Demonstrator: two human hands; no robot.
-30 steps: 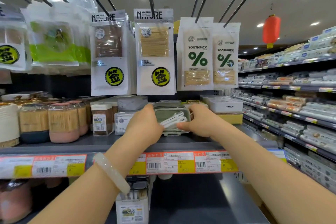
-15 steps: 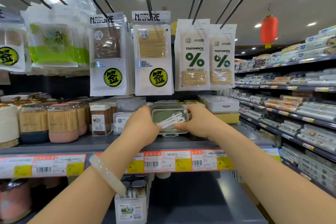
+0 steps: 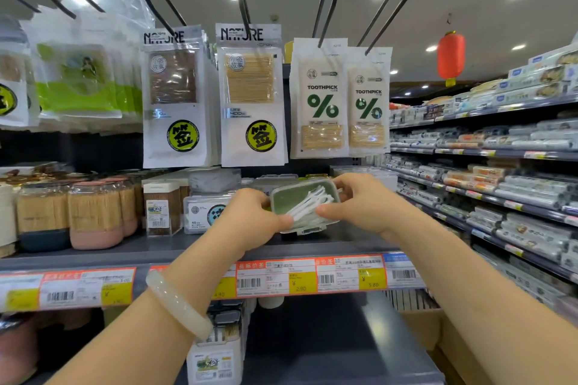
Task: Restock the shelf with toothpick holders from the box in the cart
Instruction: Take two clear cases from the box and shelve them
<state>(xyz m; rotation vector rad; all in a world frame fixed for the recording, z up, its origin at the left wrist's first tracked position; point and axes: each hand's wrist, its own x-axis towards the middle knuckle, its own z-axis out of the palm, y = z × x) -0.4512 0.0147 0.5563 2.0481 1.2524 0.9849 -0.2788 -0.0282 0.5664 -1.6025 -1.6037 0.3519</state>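
Holder (image 3: 305,205) now tilted rightward, pinched between left hand (image 3: 250,219) and right hand (image 3: 359,203), above shelf (image 3: 125,255).

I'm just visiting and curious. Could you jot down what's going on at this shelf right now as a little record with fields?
Place: shop aisle, grey shelf with price tags along its edge
Item held: green clear-lidded box of white picks, tilted
Left hand: grips the box's left side
Right hand: grips its right side
Neighbours: toothpick jars to the left
Above: hanging toothpick packs
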